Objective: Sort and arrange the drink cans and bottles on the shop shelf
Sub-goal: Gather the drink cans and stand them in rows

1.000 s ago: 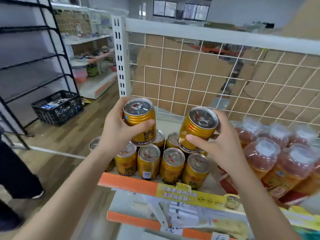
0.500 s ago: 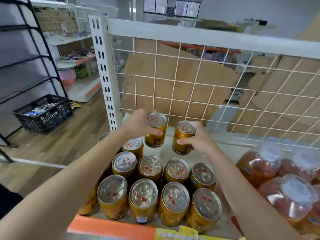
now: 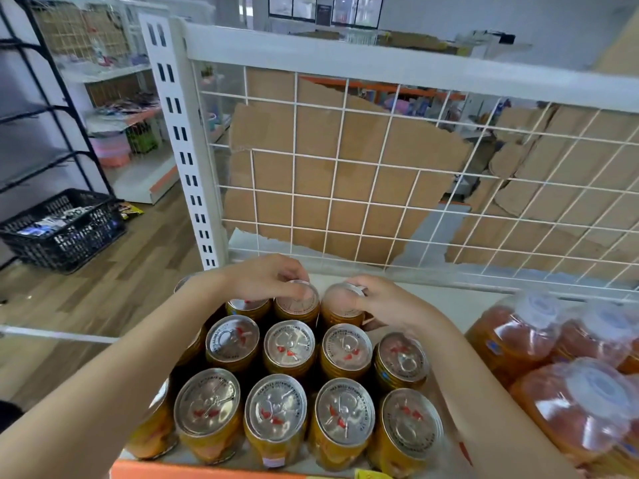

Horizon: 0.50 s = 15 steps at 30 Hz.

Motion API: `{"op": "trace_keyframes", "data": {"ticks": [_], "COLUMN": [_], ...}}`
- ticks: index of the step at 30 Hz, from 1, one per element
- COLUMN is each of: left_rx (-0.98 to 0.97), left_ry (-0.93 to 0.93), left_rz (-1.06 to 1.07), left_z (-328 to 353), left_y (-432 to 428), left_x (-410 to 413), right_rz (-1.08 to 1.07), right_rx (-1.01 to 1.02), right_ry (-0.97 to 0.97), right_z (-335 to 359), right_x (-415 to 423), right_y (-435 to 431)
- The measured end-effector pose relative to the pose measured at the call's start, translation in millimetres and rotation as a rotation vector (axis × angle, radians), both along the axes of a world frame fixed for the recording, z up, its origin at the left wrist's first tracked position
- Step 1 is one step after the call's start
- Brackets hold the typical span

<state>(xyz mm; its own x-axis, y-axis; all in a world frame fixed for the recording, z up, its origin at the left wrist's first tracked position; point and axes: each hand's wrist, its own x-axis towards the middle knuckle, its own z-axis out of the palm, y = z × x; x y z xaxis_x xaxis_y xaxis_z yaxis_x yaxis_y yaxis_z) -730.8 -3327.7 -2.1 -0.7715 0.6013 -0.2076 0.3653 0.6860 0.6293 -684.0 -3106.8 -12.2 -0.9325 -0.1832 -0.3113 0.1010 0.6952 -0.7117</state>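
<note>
A shop: wire-backed shelf (image 3: 380,63) stocked with drink cans (image 3: 276,409).

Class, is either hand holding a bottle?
No: the left hand grips one gold can, the right hand a second gold can, both in the back row.

I see the left hand (image 3: 262,281) gripping the top rim of a gold can (image 3: 300,303). The right hand (image 3: 385,305) grips the neighbouring can (image 3: 340,307). Both cans stand upright, just beside each other, on the shelf (image 3: 425,292). Two rows of cans (image 3: 289,347) stand nearer the front edge. Wrapped orange bottles (image 3: 567,406) occupy the right edge.
</note>
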Motion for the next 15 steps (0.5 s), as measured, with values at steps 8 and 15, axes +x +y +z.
{"op": "trace_keyframes", "data": {"ticks": [8, 15], "left_rx": [-0.072, 0.06], "left_ry": [0.132, 0.489], "left_rz": [0.028, 0.123], "left_z": [-3.4, 11.7], "left_y": [2.8, -20.0], "left_x": [18.8, 82.8], "right_rz": [-0.05, -0.139], "right_rx": [0.157, 0.185], "right_ry": [0.121, 0.617], "right_z": [2.1, 10.5], "right_x": [15.6, 82.9], "right_y": [-9.6, 0.0]}}
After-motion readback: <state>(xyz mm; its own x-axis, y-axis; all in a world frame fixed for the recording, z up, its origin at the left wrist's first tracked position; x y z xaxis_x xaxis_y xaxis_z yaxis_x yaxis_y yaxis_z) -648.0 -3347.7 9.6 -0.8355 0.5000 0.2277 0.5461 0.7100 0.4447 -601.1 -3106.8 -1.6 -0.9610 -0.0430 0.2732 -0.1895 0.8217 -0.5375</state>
